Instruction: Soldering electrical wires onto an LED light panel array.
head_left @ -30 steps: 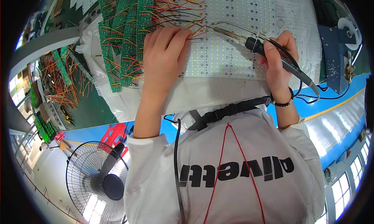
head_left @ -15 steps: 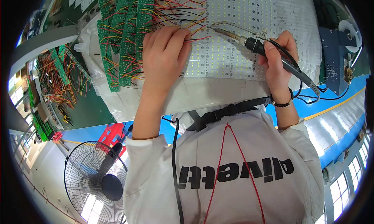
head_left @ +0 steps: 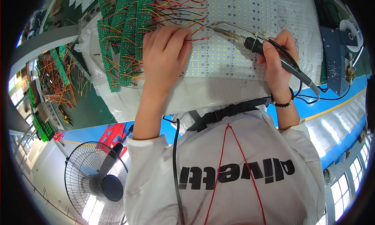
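Note:
My right hand [head_left: 279, 62] is closed around the handle of a soldering iron [head_left: 256, 46] fitted with a thin metal solder-feed tube. The iron's tip points left, at the wire ends over a white LED panel [head_left: 230, 59] dotted with rows of small yellowish chips. Curled over the panel's left side, my left hand [head_left: 166, 49] has its fingertips pressed together by a wire [head_left: 199, 39]; red and black wire ends come out beside them. What those fingers pinch is mostly hidden. Green circuit boards [head_left: 129, 41] with red, yellow and black wires lie left of that hand.
A blue-grey machine with a white solder reel [head_left: 349, 36] stands at the right. More wired boards [head_left: 58, 78] are heaped at the left, near a grey curved bar [head_left: 47, 45]. A black fan [head_left: 95, 178] stands below the table's edge. A cable trails from the iron's rear.
My right hand and the soldering iron have shifted very slightly left. My left hand keeps almost the same place.

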Tool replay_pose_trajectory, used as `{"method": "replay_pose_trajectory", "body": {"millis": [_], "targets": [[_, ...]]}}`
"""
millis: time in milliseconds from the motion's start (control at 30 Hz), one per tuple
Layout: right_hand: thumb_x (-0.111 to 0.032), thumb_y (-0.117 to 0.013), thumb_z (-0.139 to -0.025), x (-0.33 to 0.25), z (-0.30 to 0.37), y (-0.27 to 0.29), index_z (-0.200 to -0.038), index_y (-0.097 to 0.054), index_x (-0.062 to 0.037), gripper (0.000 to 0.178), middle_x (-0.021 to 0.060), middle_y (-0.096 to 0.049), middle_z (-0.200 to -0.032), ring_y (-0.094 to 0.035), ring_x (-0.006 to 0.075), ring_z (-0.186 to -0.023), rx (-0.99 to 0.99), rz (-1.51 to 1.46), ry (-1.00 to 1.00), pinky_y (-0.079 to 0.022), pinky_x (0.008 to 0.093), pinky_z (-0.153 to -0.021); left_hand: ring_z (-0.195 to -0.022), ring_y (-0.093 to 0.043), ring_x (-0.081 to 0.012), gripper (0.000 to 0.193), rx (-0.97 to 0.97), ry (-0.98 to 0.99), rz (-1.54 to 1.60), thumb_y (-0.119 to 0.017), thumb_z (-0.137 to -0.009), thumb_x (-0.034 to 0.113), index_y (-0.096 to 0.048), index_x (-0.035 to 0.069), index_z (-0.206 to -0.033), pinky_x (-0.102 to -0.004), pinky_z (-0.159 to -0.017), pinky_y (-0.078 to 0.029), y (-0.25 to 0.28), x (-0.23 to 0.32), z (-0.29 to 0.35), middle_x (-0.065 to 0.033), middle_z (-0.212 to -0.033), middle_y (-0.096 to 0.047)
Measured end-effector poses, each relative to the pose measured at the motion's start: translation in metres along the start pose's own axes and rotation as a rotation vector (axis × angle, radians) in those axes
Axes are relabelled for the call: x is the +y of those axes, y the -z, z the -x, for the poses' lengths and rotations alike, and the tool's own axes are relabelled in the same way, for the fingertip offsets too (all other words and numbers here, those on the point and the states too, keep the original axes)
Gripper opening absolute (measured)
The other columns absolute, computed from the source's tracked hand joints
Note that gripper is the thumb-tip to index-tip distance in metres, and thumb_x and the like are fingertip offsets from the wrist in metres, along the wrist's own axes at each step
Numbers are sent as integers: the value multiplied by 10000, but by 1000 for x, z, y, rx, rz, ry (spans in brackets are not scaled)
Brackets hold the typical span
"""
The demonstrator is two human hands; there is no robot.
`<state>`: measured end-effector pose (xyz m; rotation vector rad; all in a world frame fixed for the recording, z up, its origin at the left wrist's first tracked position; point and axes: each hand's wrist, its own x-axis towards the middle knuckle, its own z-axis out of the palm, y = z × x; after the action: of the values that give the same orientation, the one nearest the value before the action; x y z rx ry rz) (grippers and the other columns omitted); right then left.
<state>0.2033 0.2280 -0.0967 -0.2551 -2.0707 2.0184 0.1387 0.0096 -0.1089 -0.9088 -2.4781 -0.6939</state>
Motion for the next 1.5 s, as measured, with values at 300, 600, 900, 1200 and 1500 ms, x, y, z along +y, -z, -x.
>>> {"method": "replay_pose_trajectory", "body": {"millis": [300, 600, 900, 1200, 1500], "targets": [[-78, -529, -812, 1, -1, 2, -718, -337, -97, 214, 17, -487, -577, -435, 56, -446, -12, 28, -12, -318, 189, -404, -744, -568, -198, 214, 9, -2, 4, -692, -639, 56, -603, 100, -828, -337, -651, -407, 0, 1, -1, -8, -821, -581], [-69, -515, -808, -2, 0, -1, -717, -341, -96, 199, 24, -497, -586, -437, 60, -445, 22, -11, -29, -309, 186, -399, -742, -564, -200, 219, 12, -15, 5, -693, -637, 57, -601, 98, -831, -339, -650, -408, -1, -1, 0, -10, -816, -574], [-45, -572, -785, -2, -1, 1, -697, -368, -75, 224, 16, -496, -543, -492, 58, -465, 56, -95, -60, -388, 206, -434, -742, -576, -203, 239, -11, 9, 1, -703, -629, 19, -628, 84, -847, -322, -679, -428, 3, 2, -1, -23, -810, -606], [-46, -575, -788, -1, -1, 0, -697, -367, -76, 229, 17, -506, -550, -493, 57, -468, 25, -70, -49, -389, 208, -434, -738, -574, -201, 239, -8, -1, -4, -706, -626, 25, -627, 85, -844, -322, -672, -426, 2, 1, -1, -20, -805, -604], [-38, -571, -787, -2, -1, 0, -700, -368, -73, 224, 19, -504, -546, -493, 58, -464, 30, -69, -40, -391, 207, -435, -734, -572, -199, 232, 2, -2, -8, -708, -629, 27, -628, 87, -839, -322, -666, -425, 2, 1, -1, -18, -801, -601]]}}
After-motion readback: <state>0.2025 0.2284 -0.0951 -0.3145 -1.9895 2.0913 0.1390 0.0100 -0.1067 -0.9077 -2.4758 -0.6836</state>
